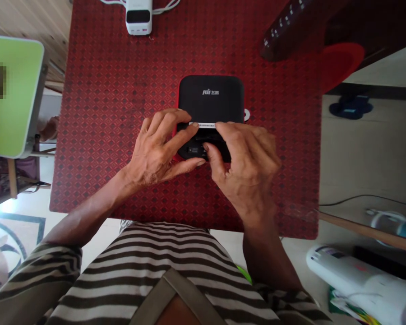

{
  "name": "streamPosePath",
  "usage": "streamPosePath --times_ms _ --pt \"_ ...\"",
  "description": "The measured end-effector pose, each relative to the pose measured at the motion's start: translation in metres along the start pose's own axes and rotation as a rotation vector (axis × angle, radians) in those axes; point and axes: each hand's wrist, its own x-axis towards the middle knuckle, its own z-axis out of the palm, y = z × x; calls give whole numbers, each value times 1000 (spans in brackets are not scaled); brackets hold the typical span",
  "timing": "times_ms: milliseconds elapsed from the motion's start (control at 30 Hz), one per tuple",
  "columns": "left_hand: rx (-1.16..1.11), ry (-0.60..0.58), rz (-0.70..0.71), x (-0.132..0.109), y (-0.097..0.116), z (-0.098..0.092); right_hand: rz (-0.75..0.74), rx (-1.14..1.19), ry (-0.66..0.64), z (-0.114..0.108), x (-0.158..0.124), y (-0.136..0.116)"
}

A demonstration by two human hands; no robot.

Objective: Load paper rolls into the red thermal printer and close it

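A black box-shaped device [210, 99] with a white logo lies in the middle of a table with a red patterned cloth [115, 90]. My left hand [159, 146] grips its near left corner, fingers curled over the top edge and thumb under the front. On the near right side, my right hand [248, 162] has its fingers bent onto the device's front face, where a white label strip and ports show. A small white part [246, 115] peeks out at the device's right edge.
A white gadget [139, 16] with cables sits at the table's far edge. A dark object [291, 29] and a red round thing [341, 63] lie at the far right. A green chair [13, 95] stands left. White appliances [362, 280] lie on the floor at right.
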Motion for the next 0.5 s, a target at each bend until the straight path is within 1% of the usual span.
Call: streamPosePath --times_ms 100,167,233,267,333,367,433,500 --pt "-9 2 -19 -5 3 3 -7 -16 4 0 1 1" --pt "-34 29 -21 -8 8 4 -20 -17 15 0 -1 3" --pt "-101 101 -28 -10 14 5 -51 14 49 1 -4 6" --pt "-144 161 -40 -10 16 7 -70 40 91 2 -6 8" --pt "-231 279 -119 -11 20 13 -112 84 232 4 -10 12" --pt "-272 318 -183 -11 21 17 -108 99 295 6 -13 14" --pt "-356 308 -339 -12 19 25 -63 117 390 10 -18 17" --pt "-409 252 -450 -14 14 31 17 125 390 15 -23 20"
